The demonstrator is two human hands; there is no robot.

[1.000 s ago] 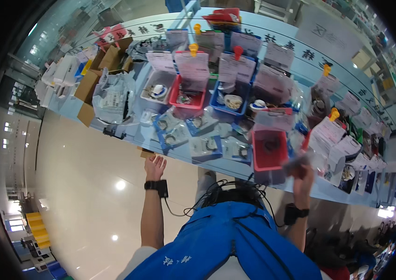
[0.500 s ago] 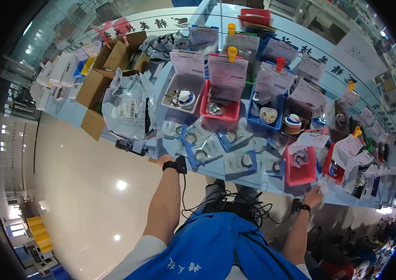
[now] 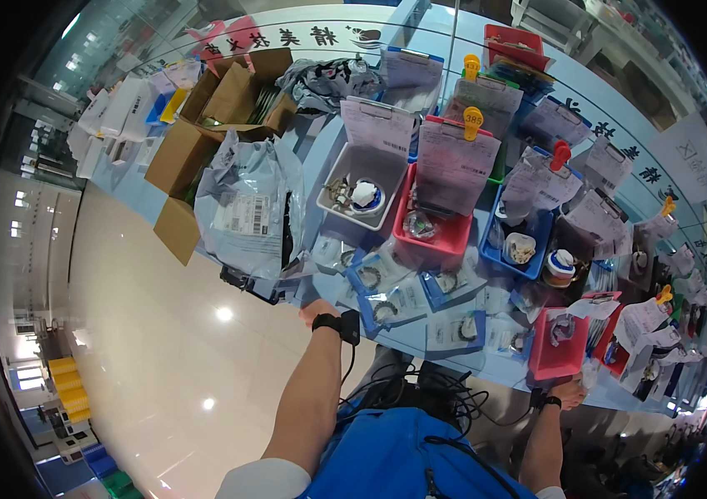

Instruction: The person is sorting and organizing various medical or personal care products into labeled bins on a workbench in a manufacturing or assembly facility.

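Small translucent plastic bag [image 3: 590, 373] at right hand's [image 3: 570, 392] fingertips; finger closure, hold unclear. Left hand [image 3: 317, 313] at pale-blue table [image 3: 401, 338] edge; grip unclear.

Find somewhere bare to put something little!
A narrow strip of table looks bare between the grey plastic bag and the white bin. It's crowded among the small packets and around the red bin beside the right hand.
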